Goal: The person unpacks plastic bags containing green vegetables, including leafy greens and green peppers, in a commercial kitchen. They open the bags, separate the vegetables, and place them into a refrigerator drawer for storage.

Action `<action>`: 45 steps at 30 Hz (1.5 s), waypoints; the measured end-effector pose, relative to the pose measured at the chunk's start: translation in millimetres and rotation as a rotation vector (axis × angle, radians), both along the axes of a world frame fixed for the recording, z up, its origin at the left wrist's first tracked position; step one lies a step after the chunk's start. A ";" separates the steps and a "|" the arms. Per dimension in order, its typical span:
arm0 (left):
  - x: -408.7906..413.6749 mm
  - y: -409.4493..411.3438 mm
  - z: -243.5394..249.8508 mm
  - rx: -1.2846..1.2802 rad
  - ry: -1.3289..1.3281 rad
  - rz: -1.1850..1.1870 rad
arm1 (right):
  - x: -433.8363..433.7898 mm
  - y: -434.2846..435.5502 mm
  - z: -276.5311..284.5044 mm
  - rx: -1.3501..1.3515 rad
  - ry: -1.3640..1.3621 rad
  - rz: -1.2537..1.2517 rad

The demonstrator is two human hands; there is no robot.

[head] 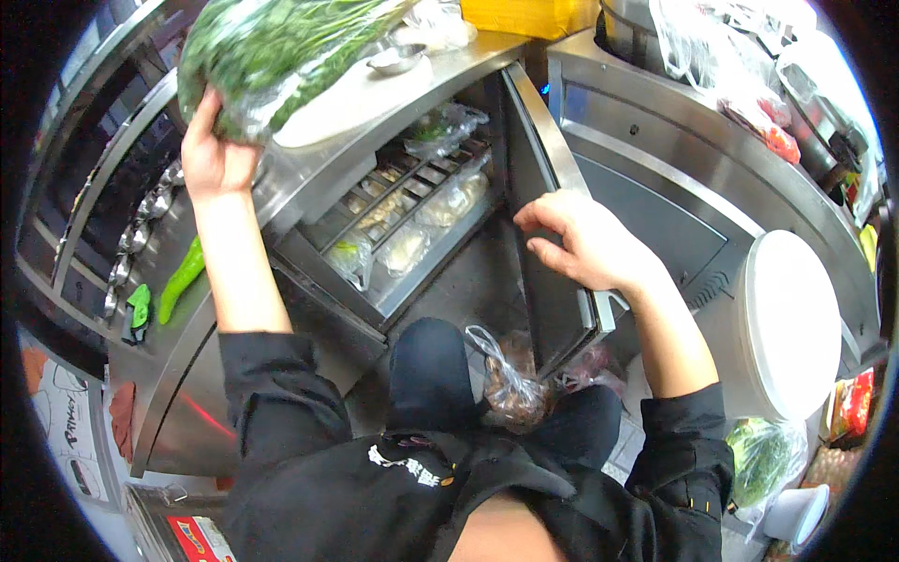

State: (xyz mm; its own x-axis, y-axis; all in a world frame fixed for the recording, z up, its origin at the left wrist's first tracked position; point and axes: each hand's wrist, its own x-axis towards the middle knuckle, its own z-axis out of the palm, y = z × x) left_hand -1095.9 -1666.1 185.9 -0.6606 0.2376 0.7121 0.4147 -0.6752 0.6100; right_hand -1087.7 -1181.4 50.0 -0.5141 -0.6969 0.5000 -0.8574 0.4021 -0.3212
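Observation:
My left hand [223, 158] grips the near end of a clear plastic bag of leafy greens [281, 63], at the left of the steel counter [477, 60]. A white cutting board [358, 105] lies beside the bag, partly covered by it, with a small metal bowl [397, 60] on top. Below the counter stands an open refrigerated cabinet [383, 309]; bagged food [407, 249] sits under and on its wire rack [421, 172]. My right hand [586, 242] hovers over the swung-out cabinet door [548, 133], fingers bent and apart, holding nothing. Whether it touches the door is unclear.
A tied plastic bag [516, 386] rests on the floor between my knees. To my right stands a white-lidded bucket [793, 323], near bagged greens [765, 456]. A long green pepper [182, 281] lies on the left counter. A yellow box [530, 17] stands at the back.

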 end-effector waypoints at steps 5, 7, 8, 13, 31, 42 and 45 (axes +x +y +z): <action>27.8 65.2 -141.3 0.302 -0.181 0.033 | 3.3 -8.5 3.5 0.043 -0.044 -0.003; 21.9 91.3 -191.7 0.341 -0.343 0.019 | 4.9 -8.1 10.1 0.066 -0.067 -0.003; 13.3 97.1 -220.9 0.357 -0.431 0.066 | 4.2 -7.8 9.3 0.070 -0.054 -0.006; -49.7 123.7 -325.7 0.583 -0.635 -0.033 | 1.5 2.3 14.2 0.089 -0.084 -0.012; -220.1 119.5 -478.2 0.840 -0.871 0.064 | -3.4 -11.1 23.6 0.145 -0.146 -0.096; -308.7 107.7 -460.7 1.129 -0.767 0.058 | -3.3 -24.5 22.6 0.133 -0.152 -0.125; -338.5 104.3 -453.1 1.009 -0.717 0.199 | -3.4 -26.6 24.3 0.138 -0.150 -0.123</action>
